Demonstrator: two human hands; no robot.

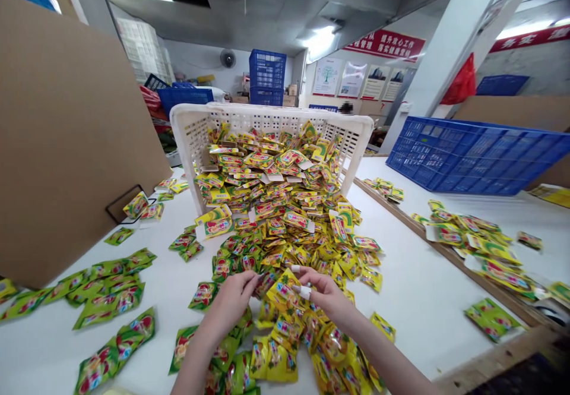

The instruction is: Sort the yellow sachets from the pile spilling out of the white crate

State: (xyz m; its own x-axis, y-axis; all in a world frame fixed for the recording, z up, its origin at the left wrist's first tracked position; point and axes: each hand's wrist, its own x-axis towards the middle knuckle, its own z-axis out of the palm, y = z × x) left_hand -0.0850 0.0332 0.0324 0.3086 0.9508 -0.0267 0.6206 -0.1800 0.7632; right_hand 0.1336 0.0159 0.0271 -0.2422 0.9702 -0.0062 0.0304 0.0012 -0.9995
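Observation:
My left hand [236, 300] is closed, thumb and forefinger pinching a small green sachet [265, 283] that is partly hidden by the fingers. My right hand [327, 297], with white covers on some fingertips, grips a yellow sachet [284, 291] printed with fruit. The two sachets are close together above a heap of loose yellow sachets [336, 344] and green sachets [238, 371]. Just beyond my hands, a white plastic basket [182, 151] lies with its open side toward me. Small flat yellow-green cartons [267, 175] fill it and spill onto the white table [401, 347].
Strips of green sachets [107, 288] lie at left, near a large cardboard sheet [75, 128] and a black wire frame [116, 208]. To the right, a wooden strip [401, 220] crosses the table, with cartons [472, 234] and a blue crate [472, 154] beyond.

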